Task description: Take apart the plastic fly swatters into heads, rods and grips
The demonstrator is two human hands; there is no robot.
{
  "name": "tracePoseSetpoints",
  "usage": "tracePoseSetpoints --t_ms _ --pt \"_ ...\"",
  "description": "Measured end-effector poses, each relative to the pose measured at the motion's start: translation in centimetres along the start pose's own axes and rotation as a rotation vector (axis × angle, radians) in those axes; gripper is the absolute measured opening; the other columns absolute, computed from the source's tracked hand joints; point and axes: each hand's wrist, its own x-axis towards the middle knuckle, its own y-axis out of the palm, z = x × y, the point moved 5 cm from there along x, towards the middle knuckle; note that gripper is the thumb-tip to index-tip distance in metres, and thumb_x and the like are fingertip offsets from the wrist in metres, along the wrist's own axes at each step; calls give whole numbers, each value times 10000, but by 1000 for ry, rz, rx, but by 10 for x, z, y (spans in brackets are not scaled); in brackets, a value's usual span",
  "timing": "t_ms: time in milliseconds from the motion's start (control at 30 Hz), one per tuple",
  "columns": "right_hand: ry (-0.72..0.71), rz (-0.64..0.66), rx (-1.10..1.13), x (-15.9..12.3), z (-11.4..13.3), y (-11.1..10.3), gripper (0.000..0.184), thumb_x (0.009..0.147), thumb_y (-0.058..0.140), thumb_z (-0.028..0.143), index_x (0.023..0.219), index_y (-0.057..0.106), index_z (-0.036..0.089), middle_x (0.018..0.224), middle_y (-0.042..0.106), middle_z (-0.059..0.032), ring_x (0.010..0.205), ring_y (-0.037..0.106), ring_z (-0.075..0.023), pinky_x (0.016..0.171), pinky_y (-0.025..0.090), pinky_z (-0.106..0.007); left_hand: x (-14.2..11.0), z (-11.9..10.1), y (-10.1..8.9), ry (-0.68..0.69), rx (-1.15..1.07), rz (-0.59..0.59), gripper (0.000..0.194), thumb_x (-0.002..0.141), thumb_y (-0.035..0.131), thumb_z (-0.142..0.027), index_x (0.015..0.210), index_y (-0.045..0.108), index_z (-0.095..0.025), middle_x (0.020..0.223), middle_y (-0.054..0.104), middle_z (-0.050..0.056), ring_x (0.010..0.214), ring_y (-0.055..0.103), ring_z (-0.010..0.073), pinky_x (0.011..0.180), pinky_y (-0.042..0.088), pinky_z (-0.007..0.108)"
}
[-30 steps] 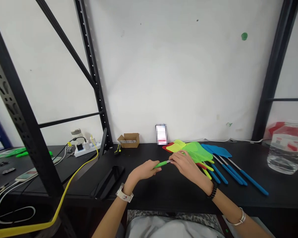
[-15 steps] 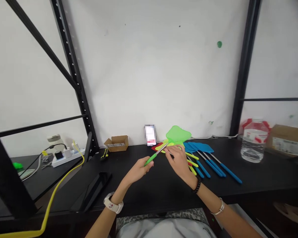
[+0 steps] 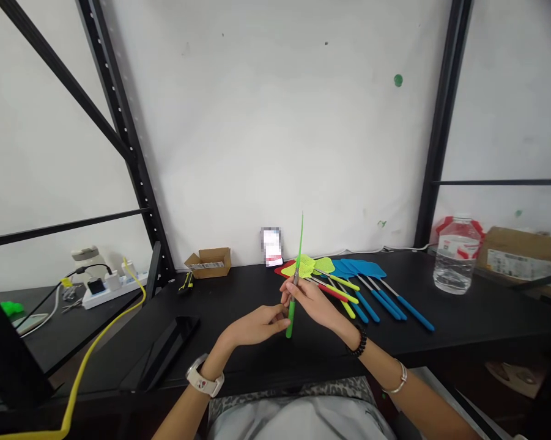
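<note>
Green fly swatter (image 3: 290, 327) between the hands, blade edge-on, long axis 6-to-12 o'clock. Right hand (image 3: 312, 300), nearer the blade, pinches the shaft; left hand (image 3: 257, 325) narrow, handle at its 3 o'clock, grip unclear.

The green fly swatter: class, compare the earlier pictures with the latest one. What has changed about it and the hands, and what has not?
The green fly swatter has swung from a low slant to nearly upright, its head now seen edge-on. The left hand still touches the handle, but its grip looks looser; the right hand stays at the shaft. The blue swatters lie as before.
</note>
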Motion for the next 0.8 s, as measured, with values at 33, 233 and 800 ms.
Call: tracePoseSetpoints --t_ms 33,233,800 --pt "1 7 -2 0 0 0 339 916 346 448 907 522 158 802 591 -45 740 585 -167 694 464 -295 0 0 -3 10 9 -28 343 784 381 -491 804 506 -172 700 561 -10 612 485 74 578 375 186" --pt "3 2 -15 0 -5 6 346 910 334 476 901 484 165 737 586 -27 682 586 -168 672 462 -300 -8 -10 -25 58 -80 -232 367 800 357 -466 994 511 -195 874 588 21 776 517 97 638 411 190" --pt "63 313 -156 -11 -16 35 310 925 352 395 793 508 161 693 594 -13 611 550 -128 579 413 -220 -12 -9 -47 145 -328 -552 372 791 417 -458 996 533 -170 943 600 60 912 556 143 811 451 258"
